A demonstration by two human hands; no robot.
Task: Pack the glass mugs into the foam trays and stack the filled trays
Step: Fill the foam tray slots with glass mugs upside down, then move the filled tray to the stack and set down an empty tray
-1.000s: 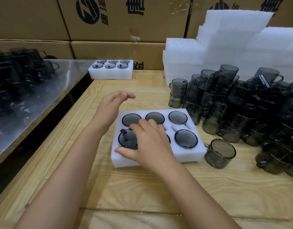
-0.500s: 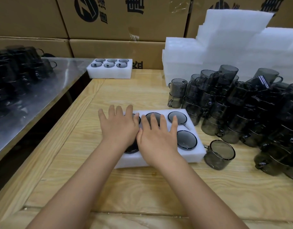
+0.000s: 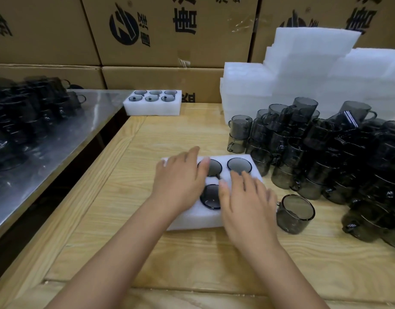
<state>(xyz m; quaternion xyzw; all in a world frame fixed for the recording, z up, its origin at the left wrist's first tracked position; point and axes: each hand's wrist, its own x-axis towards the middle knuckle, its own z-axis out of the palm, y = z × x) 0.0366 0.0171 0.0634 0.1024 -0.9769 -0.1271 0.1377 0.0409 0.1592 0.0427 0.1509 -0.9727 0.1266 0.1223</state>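
Note:
A white foam tray (image 3: pixel 193 219) lies on the wooden table in front of me, its holes filled with smoky glass mugs (image 3: pixel 211 196). My left hand (image 3: pixel 179 180) lies flat over the tray's left part, fingers spread. My right hand (image 3: pixel 245 201) lies flat over its right part, blurred. Both hide some of the mugs. A single loose mug (image 3: pixel 295 214) stands just right of the tray. A second filled tray (image 3: pixel 153 102) sits at the far end of the table.
A large pile of loose dark mugs (image 3: pixel 326 152) fills the table's right side. Stacked white foam trays (image 3: pixel 303 70) stand behind it. Cardboard boxes (image 3: pixel 169 30) form the back wall. A steel table (image 3: pixel 47 148) with more mugs is on the left.
Both hands came down flat onto the tray, then slid apart: the left toward the tray's left side, the right toward its right side, uncovering the middle mugs.

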